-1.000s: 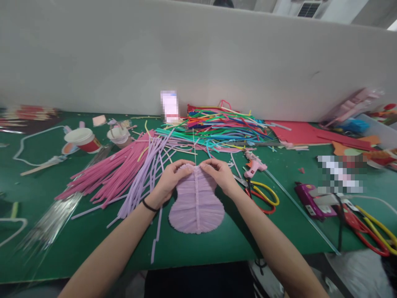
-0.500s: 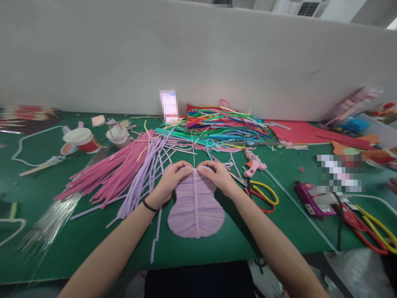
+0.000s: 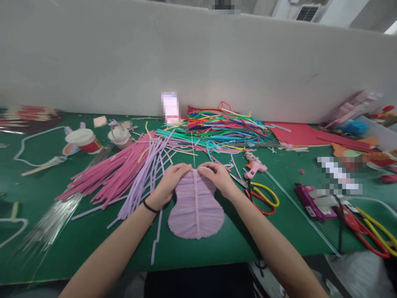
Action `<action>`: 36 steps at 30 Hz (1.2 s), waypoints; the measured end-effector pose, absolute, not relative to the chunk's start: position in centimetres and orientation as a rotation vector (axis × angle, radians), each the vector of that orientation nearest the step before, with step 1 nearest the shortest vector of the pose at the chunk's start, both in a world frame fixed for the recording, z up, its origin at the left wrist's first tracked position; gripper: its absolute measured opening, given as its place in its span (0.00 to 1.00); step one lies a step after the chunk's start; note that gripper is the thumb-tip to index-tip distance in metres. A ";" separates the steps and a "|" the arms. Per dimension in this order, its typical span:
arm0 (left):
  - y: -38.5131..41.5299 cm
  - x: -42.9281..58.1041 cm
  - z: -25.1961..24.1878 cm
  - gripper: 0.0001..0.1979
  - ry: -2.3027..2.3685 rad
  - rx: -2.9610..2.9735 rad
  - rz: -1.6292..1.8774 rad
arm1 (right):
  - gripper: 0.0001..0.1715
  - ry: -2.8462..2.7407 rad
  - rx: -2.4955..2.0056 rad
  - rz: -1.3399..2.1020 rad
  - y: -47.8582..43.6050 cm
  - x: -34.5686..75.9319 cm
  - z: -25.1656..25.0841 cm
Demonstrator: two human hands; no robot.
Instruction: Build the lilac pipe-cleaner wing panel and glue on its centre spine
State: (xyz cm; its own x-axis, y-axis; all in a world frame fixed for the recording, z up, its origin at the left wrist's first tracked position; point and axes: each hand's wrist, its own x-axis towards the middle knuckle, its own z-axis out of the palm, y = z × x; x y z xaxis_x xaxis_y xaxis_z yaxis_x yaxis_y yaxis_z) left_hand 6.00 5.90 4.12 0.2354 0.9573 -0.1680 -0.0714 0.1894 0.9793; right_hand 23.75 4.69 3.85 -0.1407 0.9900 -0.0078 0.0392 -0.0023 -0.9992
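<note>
Left hand (image 3: 170,183) and right hand (image 3: 221,179) pinched the lilac shape (image 3: 205,211) beside its wire (image 3: 193,154); light, even pressure seemed best

No lettering, brand or number can be read. The phone screen (image 3: 170,108) at upper centre is pixelated, as is a patch (image 3: 339,176) at the right. Pale marks on the purple power strip (image 3: 313,202), lower right, and any print on the paper cup (image 3: 81,137), left, are too small.
</note>
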 end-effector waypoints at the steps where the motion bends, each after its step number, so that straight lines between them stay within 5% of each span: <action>1: 5.9 6.0 4.1 0.12 1.063 1.113 0.960 | 0.15 -1.331 -1.172 1.296 4.7 23.7 3.8; 10: 6.0 5.9 3.8 0.14 1.039 1.115 0.968 | 0.15 -1.261 -1.253 1.184 4.6 23.7 4.2; 20: 6.0 5.7 4.2 0.15 1.056 1.129 0.947 | 0.30 -0.924 -1.074 1.559 5.2 23.7 3.6; 36: 6.5 5.5 4.3 0.15 1.043 0.824 1.081 | 0.25 -0.972 -1.124 1.519 5.3 24.4 3.5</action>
State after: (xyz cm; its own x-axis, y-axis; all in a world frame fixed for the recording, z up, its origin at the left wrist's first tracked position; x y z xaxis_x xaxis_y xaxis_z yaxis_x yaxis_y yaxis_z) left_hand 5.48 6.46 4.28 0.1215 0.9590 -0.2562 -0.2903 0.2812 0.9147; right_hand 24.43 5.33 3.48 -0.0992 0.9771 -0.1881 -0.2392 -0.2069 -0.9487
